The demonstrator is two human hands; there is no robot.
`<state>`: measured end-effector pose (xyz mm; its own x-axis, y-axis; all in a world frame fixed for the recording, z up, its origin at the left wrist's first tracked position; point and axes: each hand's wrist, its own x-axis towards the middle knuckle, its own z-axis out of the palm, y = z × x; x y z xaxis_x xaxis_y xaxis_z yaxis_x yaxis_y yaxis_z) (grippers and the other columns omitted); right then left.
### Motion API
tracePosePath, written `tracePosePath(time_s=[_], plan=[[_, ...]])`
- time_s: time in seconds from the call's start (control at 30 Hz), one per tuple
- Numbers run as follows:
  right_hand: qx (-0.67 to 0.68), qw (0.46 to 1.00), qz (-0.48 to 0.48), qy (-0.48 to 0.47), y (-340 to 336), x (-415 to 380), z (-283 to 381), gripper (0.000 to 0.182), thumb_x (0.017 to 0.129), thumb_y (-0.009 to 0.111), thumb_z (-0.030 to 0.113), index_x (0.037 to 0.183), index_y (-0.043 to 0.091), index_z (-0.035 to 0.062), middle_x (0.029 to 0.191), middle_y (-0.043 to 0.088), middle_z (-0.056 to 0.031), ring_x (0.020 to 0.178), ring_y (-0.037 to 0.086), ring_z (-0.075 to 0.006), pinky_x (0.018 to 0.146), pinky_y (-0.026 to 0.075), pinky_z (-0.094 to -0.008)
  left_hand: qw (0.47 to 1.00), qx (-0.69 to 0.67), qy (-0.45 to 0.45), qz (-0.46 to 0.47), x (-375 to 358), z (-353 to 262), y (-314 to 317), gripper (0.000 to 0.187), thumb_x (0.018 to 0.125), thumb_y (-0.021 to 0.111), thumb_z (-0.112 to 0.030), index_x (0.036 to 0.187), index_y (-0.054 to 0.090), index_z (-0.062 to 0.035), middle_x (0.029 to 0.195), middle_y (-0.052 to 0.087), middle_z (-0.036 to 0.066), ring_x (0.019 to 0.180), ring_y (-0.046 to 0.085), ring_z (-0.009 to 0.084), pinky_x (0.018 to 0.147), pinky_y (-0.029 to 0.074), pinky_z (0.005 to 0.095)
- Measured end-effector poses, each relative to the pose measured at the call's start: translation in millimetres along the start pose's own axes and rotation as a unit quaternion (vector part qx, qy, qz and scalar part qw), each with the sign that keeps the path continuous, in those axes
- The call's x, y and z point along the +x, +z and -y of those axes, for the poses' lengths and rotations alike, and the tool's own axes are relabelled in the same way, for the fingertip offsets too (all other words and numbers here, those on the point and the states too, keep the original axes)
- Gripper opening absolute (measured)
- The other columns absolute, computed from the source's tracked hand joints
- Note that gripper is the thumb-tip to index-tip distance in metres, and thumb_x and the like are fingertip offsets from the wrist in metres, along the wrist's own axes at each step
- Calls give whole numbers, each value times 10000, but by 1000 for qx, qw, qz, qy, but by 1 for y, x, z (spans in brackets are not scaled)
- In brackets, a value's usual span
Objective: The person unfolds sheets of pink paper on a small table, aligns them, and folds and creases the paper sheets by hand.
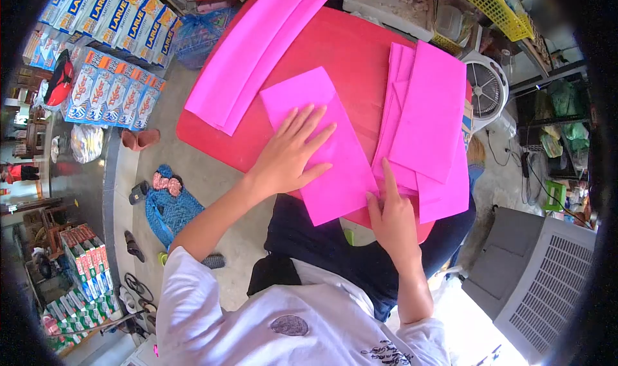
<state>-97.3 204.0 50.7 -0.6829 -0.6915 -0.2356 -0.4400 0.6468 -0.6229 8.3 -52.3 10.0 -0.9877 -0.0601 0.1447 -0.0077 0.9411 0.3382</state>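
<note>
A folded bright pink paper sheet (331, 173) lies at a slant on the near part of the red table (315, 41). My left hand (290, 150) rests flat on it, palm down with the fingers spread. At its lower right corner is my right hand (393, 215). The index finger there points forward and the thumb is by the paper's edge; the other fingers are partly hidden. To the right sits a stack of folded pink sheets (428, 115), just beyond that fingertip. Long folded pink sheets (251, 57) lie along the table's left side.
Beer cartons (116, 89) are piled at the left. A blue knitted item (168, 202) and sandals (140, 139) are on the floor. A white fan (486, 89) stands beyond the right table edge, with a grey vented unit (544, 282) nearer me.
</note>
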Motion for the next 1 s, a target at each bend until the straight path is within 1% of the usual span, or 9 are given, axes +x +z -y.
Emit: tracePosePath(time_s=[0.1, 0.2, 0.3, 0.4, 0.5, 0.6, 0.77, 0.9, 1.0], plan=[[-53, 998, -37, -17, -11, -9, 8, 533, 952, 707, 142, 1448, 570, 3, 816, 712, -251, 703, 712, -429, 668, 575, -489, 1000, 7, -6, 7, 1, 1, 1, 763, 993, 645, -484, 1620, 433, -104, 1725, 265, 233, 1600, 228, 436, 1316, 170, 559], [-24, 970, -174, -168, -16, -15, 24, 461, 927, 731, 162, 1353, 652, 5, 1073, 735, -246, 937, 737, -408, 811, 601, -478, 1000, 10, -8, 9, 0, 1, 1, 769, 997, 636, -484, 1631, 416, -108, 1729, 255, 234, 1603, 221, 438, 1315, 167, 559], [-56, 940, -130, -310, -4, -1, 36, 580, 908, 763, 218, 1425, 604, 7, 1443, 601, -245, 1329, 599, -416, 1079, 513, -517, 1000, 12, -4, 9, 4, 0, 0, 768, 1001, 627, -477, 1639, 402, -113, 1731, 248, 235, 1603, 220, 437, 1316, 161, 561], [-98, 946, -12, -310, 31, 0, 48, 749, 924, 754, 383, 1510, 514, -17, 1631, 436, -216, 1543, 375, -400, 1249, 323, -553, 999, 23, -2, 22, 3, 1, 0, 763, 1005, 615, -470, 1644, 393, -117, 1729, 247, 237, 1605, 217, 433, 1316, 157, 562], [-153, 948, 16, -278, 62, -2, 40, 907, 929, 690, 545, 1575, 418, -31, 1685, 357, -210, 1578, 313, -386, 1287, 252, -543, 998, 44, 3, 36, 2, 5, 3, 762, 1007, 604, -472, 1647, 389, -119, 1724, 255, 238, 1606, 216, 431, 1315, 156, 563], [-185, 941, 36, -279, 63, -10, 24, 926, 941, 641, 602, 1588, 406, -16, 1680, 362, -215, 1574, 319, -387, 1286, 249, -546, 999, 31, 2, 28, 3, 3, 1, 765, 1007, 601, -478, 1645, 391, -112, 1717, 269, 243, 1601, 226, 433, 1314, 159, 564], [-177, 958, 37, -223, 48, -30, 5, 905, 950, 672, 553, 1596, 395, -17, 1669, 341, -284, 1566, 316, -433, 1268, 287, -549, 999, 26, 0, 19, 5, 0, 0, 771, 1008, 605, -491, 1637, 403, -93, 1706, 291, 251, 1590, 249, 439, 1312, 164, 565], [-221, 961, 6, -168, 40, -50, -10, 903, 965, 675, 516, 1594, 374, -57, 1670, 335, -295, 1573, 307, -440, 1273, 273, -553, 1000, 26, 1, 17, 4, 1, 1, 774, 1004, 611, -503, 1631, 412, -94, 1706, 292, 250, 1588, 252, 439, 1310, 166, 566], [-248, 960, -2, -133, 34, -61, -21, 897, 963, 686, 495, 1592, 374, -62, 1667, 338, -300, 1573, 303, -449, 1276, 258, -560, 1000, 22, 1, 14, 4, 1, 2, 773, 1000, 616, -501, 1631, 415, -102, 1709, 287, 248, 1589, 251, 437, 1310, 170, 564]])
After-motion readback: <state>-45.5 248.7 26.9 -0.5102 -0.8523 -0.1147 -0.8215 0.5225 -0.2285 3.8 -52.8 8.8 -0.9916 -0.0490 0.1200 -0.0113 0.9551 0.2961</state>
